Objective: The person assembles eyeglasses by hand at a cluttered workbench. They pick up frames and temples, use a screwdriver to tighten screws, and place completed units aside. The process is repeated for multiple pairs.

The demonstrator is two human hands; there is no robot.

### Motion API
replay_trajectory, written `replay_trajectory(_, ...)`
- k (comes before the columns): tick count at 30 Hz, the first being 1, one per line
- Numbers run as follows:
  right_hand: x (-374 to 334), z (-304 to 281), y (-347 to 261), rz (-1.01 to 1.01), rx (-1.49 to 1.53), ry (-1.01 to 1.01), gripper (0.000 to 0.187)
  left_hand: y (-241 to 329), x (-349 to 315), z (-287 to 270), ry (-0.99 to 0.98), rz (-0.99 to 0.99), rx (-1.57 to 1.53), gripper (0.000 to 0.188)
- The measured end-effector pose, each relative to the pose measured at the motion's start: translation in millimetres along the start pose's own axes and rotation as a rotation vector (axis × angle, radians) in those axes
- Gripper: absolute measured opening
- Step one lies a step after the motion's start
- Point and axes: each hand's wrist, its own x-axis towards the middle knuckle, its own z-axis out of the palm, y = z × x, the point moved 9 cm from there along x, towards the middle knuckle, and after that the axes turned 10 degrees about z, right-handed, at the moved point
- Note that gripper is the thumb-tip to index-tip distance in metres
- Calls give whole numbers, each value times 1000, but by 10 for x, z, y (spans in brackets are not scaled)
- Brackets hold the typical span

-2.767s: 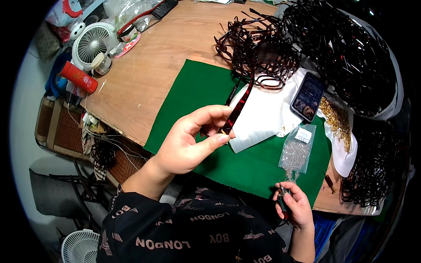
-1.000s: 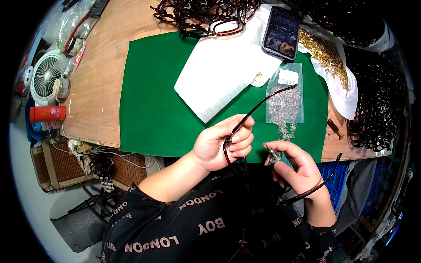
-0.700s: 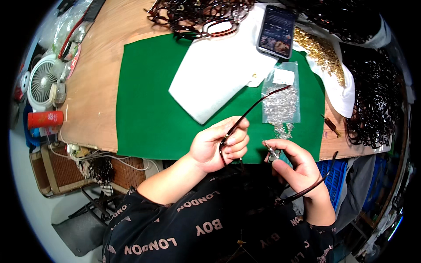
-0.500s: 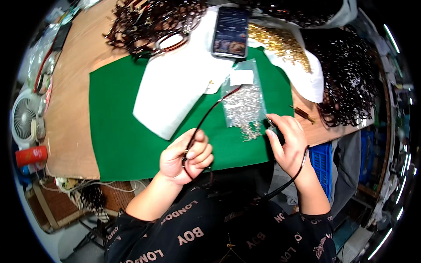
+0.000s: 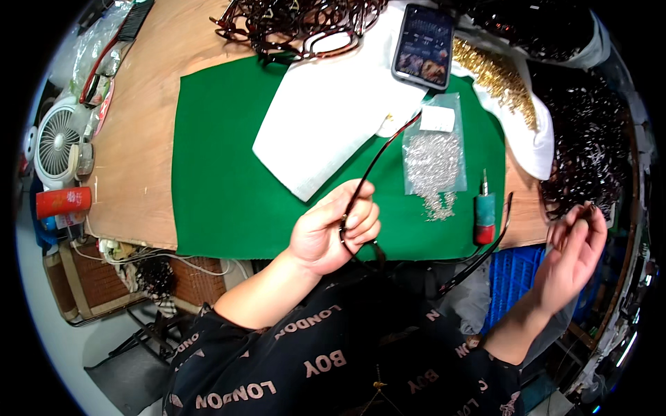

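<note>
1. Gripping the dark spectacle frame (image 5: 359, 189) above the green mat (image 5: 222, 166)'s near edge, the left hand (image 5: 333, 232) leaves one temple (image 5: 394, 136) free toward one o'clock.
2. Right hand (image 5: 572, 253), at three o'clock beside the dark pile (image 5: 579, 142): fingers (image 5: 594, 223) curled; I cannot tell whether they hold anything.
3. Screwdriver (image 5: 485, 210), tip toward twelve o'clock, seemingly parked within reach.
4. Silver bits (image 5: 438, 206) spill from the clear bag (image 5: 459, 182) at two o'clock, probably for easy picking.

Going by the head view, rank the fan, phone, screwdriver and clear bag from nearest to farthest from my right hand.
From your right hand:
1. Screwdriver, near the green mat's right edge.
2. Clear bag, farther left on it.
3. Phone, beyond the bag.
4. Fan, far left.
</note>
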Motion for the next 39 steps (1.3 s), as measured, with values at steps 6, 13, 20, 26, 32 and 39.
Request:
replay_trajectory(6, -561, 1642, 131, 78, -622, -714, 20, -38, 14, 6, -111, 37, 26, 30)
replay_trajectory(13, -570, 1744, 181, 14, -500, -675, 18, -46, 13, -24, -84, 32, 34, 36)
replay_trajectory(20, -586, 1756, 181, 6, -460, -691, 20, -57, -8, -14, -78, 10, 32, 36)
replay_trajectory(26, -576, 1759, 179, 10, -435, -678, 21, -62, -17, -10, -84, -1, 0, 33)
replay_trajectory(32, -581, 1763, 188, 15, -429, -680, 25, -69, -7, -22, -50, 0, -10, 33)
replay_trajectory(39, -573, 1764, 182, 30, -419, -674, 20, -68, 3, -15, -91, -14, -4, 30)
